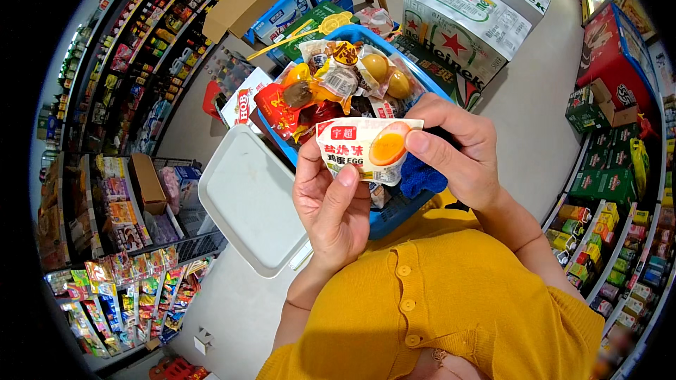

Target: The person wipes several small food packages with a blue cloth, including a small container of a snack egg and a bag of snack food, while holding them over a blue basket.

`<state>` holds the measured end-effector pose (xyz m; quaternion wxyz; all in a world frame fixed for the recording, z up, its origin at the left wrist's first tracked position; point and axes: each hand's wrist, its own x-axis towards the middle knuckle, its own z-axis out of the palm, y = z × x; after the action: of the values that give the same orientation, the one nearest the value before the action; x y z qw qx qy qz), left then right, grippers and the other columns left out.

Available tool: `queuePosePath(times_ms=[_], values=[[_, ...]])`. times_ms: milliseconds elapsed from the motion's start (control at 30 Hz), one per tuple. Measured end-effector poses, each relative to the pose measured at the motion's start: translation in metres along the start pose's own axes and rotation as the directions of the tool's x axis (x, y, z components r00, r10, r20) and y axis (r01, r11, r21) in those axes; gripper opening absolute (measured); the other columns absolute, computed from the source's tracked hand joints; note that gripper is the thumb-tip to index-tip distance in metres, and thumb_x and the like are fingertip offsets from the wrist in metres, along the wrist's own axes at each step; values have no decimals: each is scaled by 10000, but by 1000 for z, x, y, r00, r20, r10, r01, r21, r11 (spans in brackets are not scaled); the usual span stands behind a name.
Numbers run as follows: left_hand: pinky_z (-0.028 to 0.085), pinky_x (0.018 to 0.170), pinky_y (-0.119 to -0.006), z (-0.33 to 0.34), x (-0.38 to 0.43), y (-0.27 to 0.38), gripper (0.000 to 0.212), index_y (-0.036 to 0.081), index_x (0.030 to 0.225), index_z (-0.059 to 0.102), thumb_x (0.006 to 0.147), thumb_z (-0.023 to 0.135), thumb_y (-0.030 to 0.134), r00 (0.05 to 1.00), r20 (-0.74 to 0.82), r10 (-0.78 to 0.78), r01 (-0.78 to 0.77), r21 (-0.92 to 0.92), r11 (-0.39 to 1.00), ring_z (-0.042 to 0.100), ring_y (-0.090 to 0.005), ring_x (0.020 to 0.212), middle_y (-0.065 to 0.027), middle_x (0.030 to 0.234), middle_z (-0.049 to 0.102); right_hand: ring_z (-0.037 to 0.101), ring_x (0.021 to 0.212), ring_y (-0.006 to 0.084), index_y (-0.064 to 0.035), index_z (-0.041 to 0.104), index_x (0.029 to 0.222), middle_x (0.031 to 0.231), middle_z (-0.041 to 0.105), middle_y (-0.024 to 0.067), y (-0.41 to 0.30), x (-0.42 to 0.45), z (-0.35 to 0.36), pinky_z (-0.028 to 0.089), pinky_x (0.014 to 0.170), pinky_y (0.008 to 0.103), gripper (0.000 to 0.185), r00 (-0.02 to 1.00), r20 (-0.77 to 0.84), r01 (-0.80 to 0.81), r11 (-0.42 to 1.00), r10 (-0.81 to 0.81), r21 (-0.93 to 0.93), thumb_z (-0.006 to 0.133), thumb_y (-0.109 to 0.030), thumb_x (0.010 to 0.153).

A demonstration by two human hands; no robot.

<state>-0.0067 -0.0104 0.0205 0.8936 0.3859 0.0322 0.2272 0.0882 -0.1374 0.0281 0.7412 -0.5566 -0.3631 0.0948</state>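
Between both hands, a small plastic packet with an egg picture (364, 150) is held up with its printed face showing. My left hand (335, 206) pinches its lower left part between thumb and fingers. My right hand (459, 150) grips its upper right corner. Behind the packet stands a blue plastic basket (435, 82) full of wrapped snacks. Among them are packed brown eggs (375, 67) and a red and orange snack bag (277, 108). A blue cloth (422, 177) lies at the basket's near side, below my right hand.
A pale grey tray (253, 206) is left of the basket. A yellow fly swatter (301, 37) lies over boxes behind it. Large beer cartons (465, 21) stand at the back right. Stocked shelves (158, 47) curve along the left, with more shelves (607, 253) at the right.
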Motion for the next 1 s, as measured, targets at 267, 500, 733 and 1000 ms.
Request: queuePosePath(times_ms=[267,500,733,1000], values=[[443,937,-351,-1,-1,-1,375,17,1198,435,847,564,49,1000,0,4,-4,25,1000,562,-203,1048,-128,1137,555,549,773,101,28,615,907,842,603,65,-1,0,-2,428,695,210,129,1000,9,-17,1000,17,5,596,-92,863],[458,900,-316,0,-3,0,372,7,1199,432,853,567,26,1000,-9,-6,6,24,1000,559,-170,1021,-106,1123,545,547,774,97,24,617,910,850,604,58,0,-1,-2,430,696,210,125,1000,11,-15,1000,15,22,600,-89,859],[465,898,-320,2,-5,-2,396,10,1218,427,848,569,8,999,-10,43,-43,50,998,560,-170,1020,-98,1127,548,552,782,96,21,615,925,858,607,57,2,-2,-4,431,702,205,135,1000,6,-22,999,22,24,598,-98,863],[437,950,-377,-1,-8,-3,382,18,1221,451,859,571,45,999,4,51,-51,133,990,564,-218,1064,-128,1145,569,559,801,84,28,621,925,868,620,54,4,-2,-3,441,717,206,153,998,-42,-48,998,49,28,601,-112,867]])
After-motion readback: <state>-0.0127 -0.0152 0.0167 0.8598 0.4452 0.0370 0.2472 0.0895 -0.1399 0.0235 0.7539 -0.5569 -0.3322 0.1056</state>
